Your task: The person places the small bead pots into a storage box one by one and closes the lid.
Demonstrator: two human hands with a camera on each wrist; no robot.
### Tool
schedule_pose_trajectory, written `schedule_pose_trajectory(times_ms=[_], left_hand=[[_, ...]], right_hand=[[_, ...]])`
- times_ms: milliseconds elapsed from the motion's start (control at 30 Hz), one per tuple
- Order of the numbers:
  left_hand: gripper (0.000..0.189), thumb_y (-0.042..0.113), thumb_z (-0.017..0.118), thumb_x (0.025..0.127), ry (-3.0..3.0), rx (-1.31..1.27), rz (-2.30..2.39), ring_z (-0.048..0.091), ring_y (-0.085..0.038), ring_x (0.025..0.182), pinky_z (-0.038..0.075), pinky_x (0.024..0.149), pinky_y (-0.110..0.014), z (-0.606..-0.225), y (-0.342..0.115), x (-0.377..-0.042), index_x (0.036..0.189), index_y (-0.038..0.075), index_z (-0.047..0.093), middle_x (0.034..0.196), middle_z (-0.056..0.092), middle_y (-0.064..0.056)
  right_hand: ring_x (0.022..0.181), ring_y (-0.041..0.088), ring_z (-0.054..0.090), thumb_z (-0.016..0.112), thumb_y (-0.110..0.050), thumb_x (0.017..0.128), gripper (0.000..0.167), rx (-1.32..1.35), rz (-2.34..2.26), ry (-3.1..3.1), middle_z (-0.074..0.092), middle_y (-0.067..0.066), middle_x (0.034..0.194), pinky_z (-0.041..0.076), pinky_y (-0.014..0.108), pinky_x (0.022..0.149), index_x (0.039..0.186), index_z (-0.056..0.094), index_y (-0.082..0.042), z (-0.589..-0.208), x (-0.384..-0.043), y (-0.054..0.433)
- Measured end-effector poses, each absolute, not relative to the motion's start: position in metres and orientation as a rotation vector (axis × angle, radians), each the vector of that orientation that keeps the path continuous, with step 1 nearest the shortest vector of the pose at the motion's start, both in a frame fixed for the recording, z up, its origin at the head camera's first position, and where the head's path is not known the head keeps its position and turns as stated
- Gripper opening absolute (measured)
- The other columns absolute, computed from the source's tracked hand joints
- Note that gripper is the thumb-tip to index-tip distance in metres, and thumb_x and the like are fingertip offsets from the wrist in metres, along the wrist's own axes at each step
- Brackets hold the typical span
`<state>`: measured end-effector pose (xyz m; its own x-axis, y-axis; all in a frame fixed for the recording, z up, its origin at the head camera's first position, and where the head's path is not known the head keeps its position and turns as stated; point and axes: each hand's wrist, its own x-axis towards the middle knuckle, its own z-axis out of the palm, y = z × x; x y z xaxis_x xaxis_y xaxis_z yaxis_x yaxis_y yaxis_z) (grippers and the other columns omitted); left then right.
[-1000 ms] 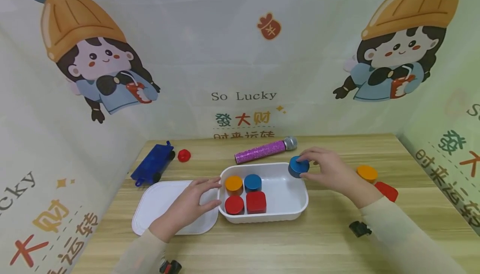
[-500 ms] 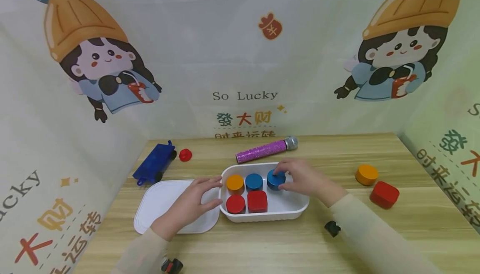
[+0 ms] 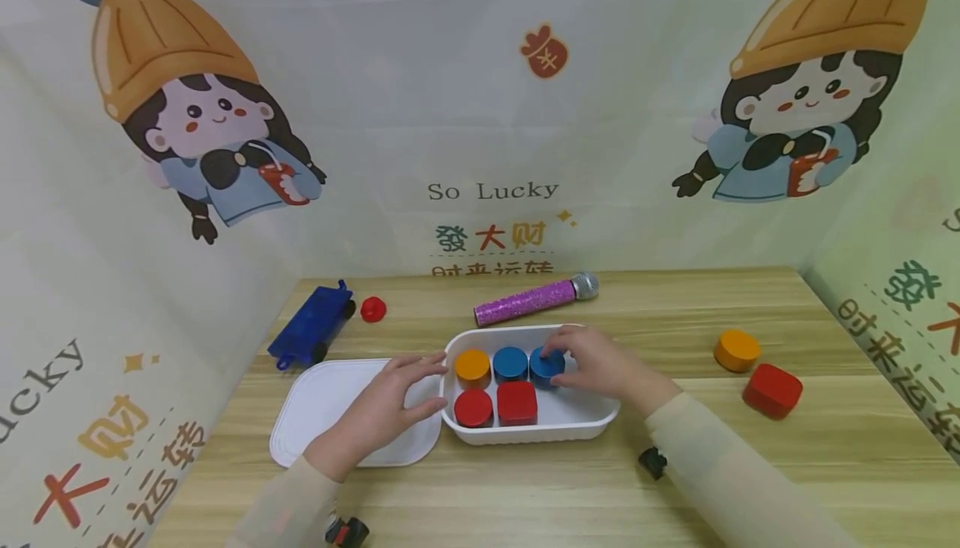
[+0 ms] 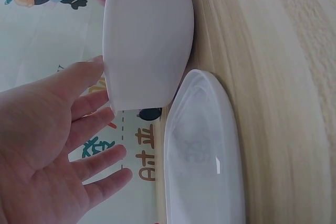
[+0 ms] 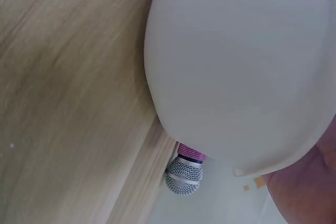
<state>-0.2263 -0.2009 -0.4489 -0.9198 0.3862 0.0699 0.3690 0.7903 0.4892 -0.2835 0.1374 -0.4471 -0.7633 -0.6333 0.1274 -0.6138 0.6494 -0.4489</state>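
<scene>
A white box (image 3: 536,435) stands mid-table, holding a yellow round block (image 3: 472,367), a red round block (image 3: 473,408), a red square block (image 3: 517,403) and a blue round block (image 3: 511,363). Inside it, my right hand (image 3: 600,365) pinches a second blue round block (image 3: 547,367), beside the first. My left hand (image 3: 382,406) has its fingers fairly straight, thumb and fingertips at the box's left end. In the left wrist view, that hand (image 4: 58,140) touches the box's rim. The box wall (image 5: 236,66) hides the blocks in the right wrist view.
A white lid (image 3: 322,406) lies left of the box, partly under my left forearm. Behind are a blue toy cart (image 3: 311,327), a small red piece (image 3: 373,309) and a purple microphone (image 3: 532,301). A yellow round block (image 3: 737,351) and a red block (image 3: 773,391) lie right.
My right hand has carried the blue round block from above the box's right rim leftward and down into the box, beside the other blue one. The left hand has stayed at the box's end.
</scene>
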Motion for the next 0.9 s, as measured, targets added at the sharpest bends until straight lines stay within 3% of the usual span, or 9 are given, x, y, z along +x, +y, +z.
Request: schedule_pose_trajectory(times_ms=[233, 500, 900], left_hand=[[0.046, 0.031, 0.076, 0.095, 2.943, 0.619, 0.799, 0.047, -0.032, 0.143, 0.041, 0.118, -0.057, -0.449, -0.201, -0.227, 0.137, 0.016, 0.067, 0.155, 0.055, -0.001], [0.047, 0.033, 0.076, 0.095, 2.943, 0.597, 0.798, 0.048, -0.031, 0.142, 0.042, 0.117, -0.057, -0.449, -0.202, -0.227, 0.138, 0.017, 0.067, 0.155, 0.055, -0.001], [0.046, 0.033, 0.076, 0.095, 2.934, 0.577, 0.807, 0.047, -0.032, 0.143, 0.042, 0.117, -0.058, -0.449, -0.2, -0.227, 0.137, 0.017, 0.067, 0.155, 0.055, 0.0]], right_hand=[[0.112, 0.027, 0.068, 0.084, -0.013, 0.086, 0.028, -1.045, -0.707, 2.821, 0.073, 0.011, 0.12, 0.057, 0.046, 0.102, 0.112, 0.075, -0.006, -0.45, -0.283, 0.137], [0.124, 0.033, 0.063, 0.082, -0.013, 0.089, 0.031, -0.948, -0.788, 2.835, 0.068, 0.013, 0.131, 0.054, 0.05, 0.107, 0.118, 0.074, -0.008, -0.443, -0.276, 0.147], [0.12, 0.041, 0.063, 0.079, -0.009, 0.09, 0.027, -0.888, -0.926, 2.974, 0.068, 0.02, 0.129, 0.054, 0.059, 0.103, 0.116, 0.073, -0.003, -0.421, -0.267, 0.205]])
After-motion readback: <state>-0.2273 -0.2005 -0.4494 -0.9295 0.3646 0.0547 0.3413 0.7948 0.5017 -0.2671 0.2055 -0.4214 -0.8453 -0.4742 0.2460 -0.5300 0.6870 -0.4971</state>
